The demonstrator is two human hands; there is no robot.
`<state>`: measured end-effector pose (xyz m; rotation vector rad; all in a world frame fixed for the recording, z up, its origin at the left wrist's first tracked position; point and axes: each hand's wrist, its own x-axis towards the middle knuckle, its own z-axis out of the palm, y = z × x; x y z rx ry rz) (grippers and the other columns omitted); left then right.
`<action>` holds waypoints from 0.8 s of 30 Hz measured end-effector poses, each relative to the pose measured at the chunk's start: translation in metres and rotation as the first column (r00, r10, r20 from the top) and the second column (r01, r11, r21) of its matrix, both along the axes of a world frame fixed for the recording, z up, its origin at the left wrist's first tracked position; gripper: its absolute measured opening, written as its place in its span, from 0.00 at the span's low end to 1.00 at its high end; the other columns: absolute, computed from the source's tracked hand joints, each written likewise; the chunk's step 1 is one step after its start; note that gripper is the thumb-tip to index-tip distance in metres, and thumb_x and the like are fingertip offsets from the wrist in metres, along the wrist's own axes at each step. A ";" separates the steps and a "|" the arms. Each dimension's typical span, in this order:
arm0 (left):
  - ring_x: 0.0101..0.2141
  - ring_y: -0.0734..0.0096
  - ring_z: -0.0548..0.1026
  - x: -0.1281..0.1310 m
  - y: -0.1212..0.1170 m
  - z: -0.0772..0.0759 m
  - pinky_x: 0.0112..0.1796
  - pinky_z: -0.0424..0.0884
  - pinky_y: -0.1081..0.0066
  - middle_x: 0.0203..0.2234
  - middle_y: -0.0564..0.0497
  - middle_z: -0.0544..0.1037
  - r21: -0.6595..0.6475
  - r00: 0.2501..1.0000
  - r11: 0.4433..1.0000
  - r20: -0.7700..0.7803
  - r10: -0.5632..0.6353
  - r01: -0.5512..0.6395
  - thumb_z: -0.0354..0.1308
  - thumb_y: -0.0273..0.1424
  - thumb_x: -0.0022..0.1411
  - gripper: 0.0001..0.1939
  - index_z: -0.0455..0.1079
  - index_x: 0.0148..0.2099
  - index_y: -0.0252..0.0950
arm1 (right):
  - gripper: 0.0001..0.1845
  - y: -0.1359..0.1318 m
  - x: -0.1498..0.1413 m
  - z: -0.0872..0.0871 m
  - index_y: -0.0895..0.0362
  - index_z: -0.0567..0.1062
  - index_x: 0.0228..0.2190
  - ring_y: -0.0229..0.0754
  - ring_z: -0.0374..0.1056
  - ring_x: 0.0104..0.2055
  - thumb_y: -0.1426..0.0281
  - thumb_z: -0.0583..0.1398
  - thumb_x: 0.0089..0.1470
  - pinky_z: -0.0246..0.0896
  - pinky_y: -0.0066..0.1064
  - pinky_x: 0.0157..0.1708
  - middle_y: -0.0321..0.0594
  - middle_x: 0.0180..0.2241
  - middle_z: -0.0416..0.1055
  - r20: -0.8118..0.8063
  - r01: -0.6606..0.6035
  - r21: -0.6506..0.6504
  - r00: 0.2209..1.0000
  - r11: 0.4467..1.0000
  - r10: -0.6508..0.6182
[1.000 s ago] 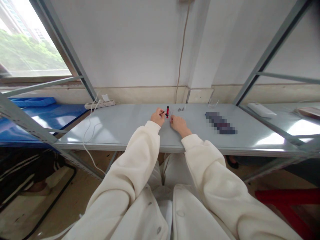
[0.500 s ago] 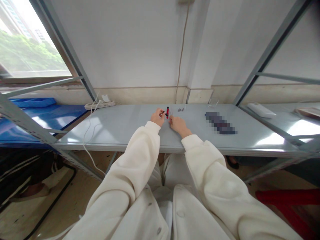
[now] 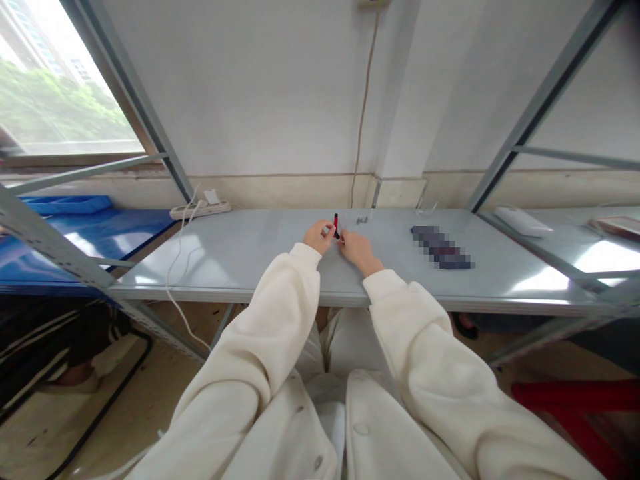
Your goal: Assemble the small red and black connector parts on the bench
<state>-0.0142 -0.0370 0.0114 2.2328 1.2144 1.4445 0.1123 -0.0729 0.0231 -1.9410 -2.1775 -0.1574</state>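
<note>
My left hand (image 3: 319,237) is over the grey table with thumb and fingers pinched together at a small black part (image 3: 337,235). Close on its right, my right hand (image 3: 356,249) is closed, its fingertips meeting the other end of that part; what else they grip is hidden. Just beyond the fingertips is a slim red object with a black end (image 3: 335,221); its kind is too small to tell. Several small grey pieces (image 3: 362,220) lie on the table beyond my right hand.
A pixelated dark item (image 3: 441,247) lies to the right on the grey table (image 3: 240,260). At the back left is a white power strip (image 3: 200,210) with a cable over the edge. Grey metal frame posts (image 3: 145,100) rise at both sides.
The black part has shifted from my left fingertips toward my right ones and now tilts down to the right. My left hand has moved slightly right; the right hand stays nearly in place.
</note>
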 end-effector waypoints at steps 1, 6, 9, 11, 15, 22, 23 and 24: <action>0.25 0.80 0.68 0.000 0.000 0.000 0.30 0.66 0.77 0.31 0.51 0.73 -0.002 1.000 1.000 -0.015 -0.020 0.020 0.50 0.29 0.55 0.04 0.65 0.32 0.36 | 0.16 0.000 0.000 0.000 0.58 0.66 0.43 0.47 0.67 0.41 0.65 0.50 0.54 0.57 0.31 0.37 0.49 0.37 0.71 -0.011 0.004 0.016 1.000 1.000 -0.003; 0.21 0.82 0.66 0.001 -0.001 0.000 0.28 0.65 0.77 0.32 0.52 0.72 -0.042 1.000 0.999 -0.015 -0.027 0.026 0.51 0.31 0.55 0.05 0.64 0.33 0.35 | 0.17 0.002 -0.001 -0.001 0.58 0.68 0.41 0.46 0.67 0.40 0.63 0.49 0.55 0.57 0.31 0.36 0.48 0.36 0.71 -0.060 0.008 0.060 0.998 0.998 -0.005; 0.21 0.83 0.66 0.001 -0.003 0.001 0.28 0.64 0.77 0.32 0.52 0.72 -0.059 1.000 0.998 0.007 -0.029 0.030 0.51 0.33 0.55 0.06 0.63 0.34 0.35 | 0.18 0.002 -0.001 -0.001 0.58 0.69 0.40 0.46 0.67 0.39 0.61 0.48 0.55 0.57 0.31 0.36 0.48 0.35 0.72 -0.084 0.008 0.073 0.996 0.997 -0.001; 0.21 0.83 0.66 0.001 -0.004 0.002 0.27 0.64 0.77 0.32 0.52 0.72 -0.082 0.999 0.996 0.014 -0.033 0.035 0.52 0.33 0.54 0.07 0.63 0.34 0.35 | 0.18 0.001 -0.001 0.000 0.58 0.70 0.40 0.45 0.67 0.38 0.61 0.48 0.55 0.57 0.31 0.36 0.48 0.35 0.72 -0.092 0.003 0.085 0.996 0.996 0.004; 0.21 0.84 0.66 0.002 -0.003 0.001 0.27 0.63 0.78 0.33 0.52 0.73 -0.132 1.000 0.991 0.000 -0.021 0.021 0.52 0.34 0.54 0.07 0.63 0.35 0.35 | 0.19 0.000 -0.002 0.001 0.58 0.71 0.39 0.45 0.67 0.38 0.60 0.48 0.55 0.57 0.30 0.35 0.48 0.35 0.72 -0.098 -0.010 0.103 0.995 0.995 0.020; 0.21 0.83 0.66 0.002 -0.002 0.003 0.26 0.63 0.78 0.32 0.52 0.73 -0.142 1.000 0.990 0.019 -0.016 0.018 0.53 0.34 0.54 0.08 0.64 0.34 0.35 | 0.18 0.001 -0.002 0.000 0.57 0.71 0.39 0.44 0.68 0.37 0.61 0.48 0.54 0.57 0.30 0.34 0.46 0.34 0.72 -0.117 -0.025 0.133 0.992 0.991 0.041; 0.21 0.83 0.66 0.002 -0.002 0.003 0.27 0.64 0.78 0.31 0.52 0.73 -0.140 1.000 0.990 0.026 -0.014 0.017 0.53 0.34 0.54 0.08 0.64 0.34 0.35 | 0.18 0.001 -0.002 -0.001 0.57 0.71 0.38 0.44 0.68 0.36 0.61 0.48 0.54 0.57 0.29 0.34 0.46 0.34 0.73 -0.121 -0.026 0.139 0.992 0.990 0.043; 0.21 0.83 0.66 0.002 -0.002 0.002 0.27 0.64 0.78 0.31 0.52 0.73 -0.138 0.999 0.990 0.031 -0.013 0.017 0.53 0.35 0.54 0.08 0.64 0.35 0.35 | 0.18 0.001 -0.002 -0.001 0.57 0.71 0.38 0.44 0.68 0.36 0.61 0.48 0.54 0.57 0.29 0.34 0.46 0.33 0.73 -0.124 -0.027 0.143 0.991 0.989 0.045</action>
